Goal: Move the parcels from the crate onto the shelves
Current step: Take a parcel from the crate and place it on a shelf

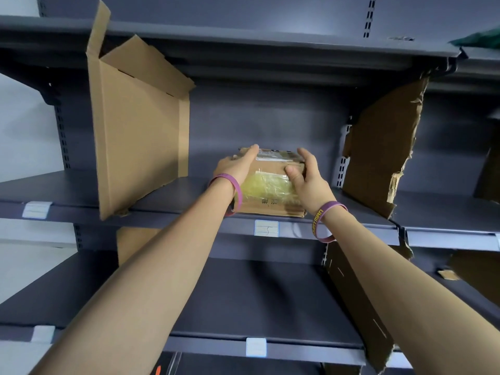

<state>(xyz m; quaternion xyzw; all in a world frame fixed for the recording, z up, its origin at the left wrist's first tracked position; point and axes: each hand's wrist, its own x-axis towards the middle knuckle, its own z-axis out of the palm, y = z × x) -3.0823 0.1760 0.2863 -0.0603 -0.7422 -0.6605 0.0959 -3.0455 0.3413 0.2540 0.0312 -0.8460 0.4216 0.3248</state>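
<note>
Left hand (238, 164) rests on the parcel's (270, 192) left edge, right hand (307, 175) grips its right.

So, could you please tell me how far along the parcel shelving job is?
Done: a parcel rests on the middle shelf between two cardboard dividers. In hand: the left hand presses its left side and the right hand grips its right edge, so it is not released. Left: the lower shelf shows no parcel, and the crate is out of view, so the remaining count is unknown.
</note>
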